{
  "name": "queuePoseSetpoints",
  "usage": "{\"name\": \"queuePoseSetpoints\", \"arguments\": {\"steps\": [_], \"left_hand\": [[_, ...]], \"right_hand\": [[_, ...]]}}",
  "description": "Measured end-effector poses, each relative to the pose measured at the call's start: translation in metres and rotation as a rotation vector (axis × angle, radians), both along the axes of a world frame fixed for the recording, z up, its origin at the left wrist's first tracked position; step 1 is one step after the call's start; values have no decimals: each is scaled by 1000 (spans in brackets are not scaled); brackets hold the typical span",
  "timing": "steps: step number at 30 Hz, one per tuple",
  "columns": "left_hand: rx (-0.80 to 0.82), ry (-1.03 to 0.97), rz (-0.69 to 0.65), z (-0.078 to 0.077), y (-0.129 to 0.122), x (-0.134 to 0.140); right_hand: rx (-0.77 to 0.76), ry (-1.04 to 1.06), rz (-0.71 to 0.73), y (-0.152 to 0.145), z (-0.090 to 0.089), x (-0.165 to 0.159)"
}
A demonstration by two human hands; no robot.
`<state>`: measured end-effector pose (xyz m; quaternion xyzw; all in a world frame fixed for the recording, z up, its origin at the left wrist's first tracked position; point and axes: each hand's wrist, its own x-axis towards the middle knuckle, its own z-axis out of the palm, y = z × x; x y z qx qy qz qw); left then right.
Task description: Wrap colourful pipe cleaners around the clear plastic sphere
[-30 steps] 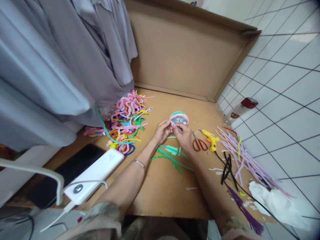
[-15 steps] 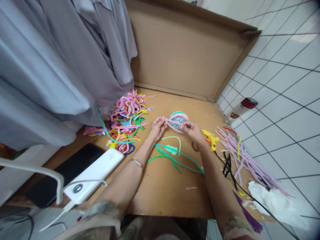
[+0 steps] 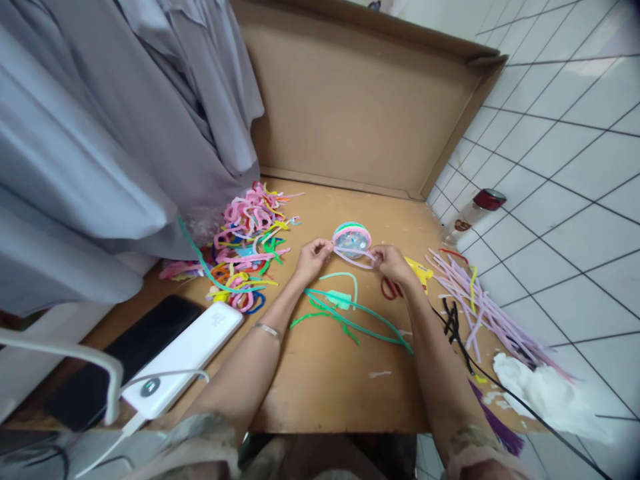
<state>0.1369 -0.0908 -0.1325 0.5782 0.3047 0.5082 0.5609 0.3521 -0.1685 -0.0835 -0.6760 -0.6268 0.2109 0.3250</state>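
A lilac pipe cleaner (image 3: 359, 266), bent into a narrow loop, stretches between my two hands. My left hand (image 3: 313, 260) pinches one end with thumb and forefinger. At the other end, the fingers of my right hand (image 3: 393, 263) are closed on it. Just behind the loop sits a round clear item (image 3: 354, 240) rimmed with pink and green pipe cleaner; its lower part is partly hidden by the loop. Nearer to me lie green pipe cleaners (image 3: 367, 314) and a mint-green coiled piece (image 3: 339, 300). Red scissor handles (image 3: 390, 289) show beside my right wrist.
A heap of coloured pipe cleaners (image 3: 250, 217) lies left. A white power bank (image 3: 193, 353) and black phone (image 3: 145, 347) are at front left. On the right are a yellow glue gun (image 3: 420, 270), lilac pipe cleaners (image 3: 483, 303), and a red-lidded jar (image 3: 473, 217). Cardboard (image 3: 345, 100) stands behind.
My hands have spread slightly apart, drawing the lilac loop longer and flatter in front of the round item. More of the scissor handles shows, and the view has shifted a little.
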Motion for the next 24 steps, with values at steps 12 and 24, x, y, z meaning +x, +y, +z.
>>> {"name": "queuePoseSetpoints", "arguments": {"steps": [12,24], "left_hand": [[314,245,120,-15,10,-6],[87,69,9,-14,8,4]], "right_hand": [[317,-92,-128,9,-30,-1],[223,398,-67,16,-42,1]]}}
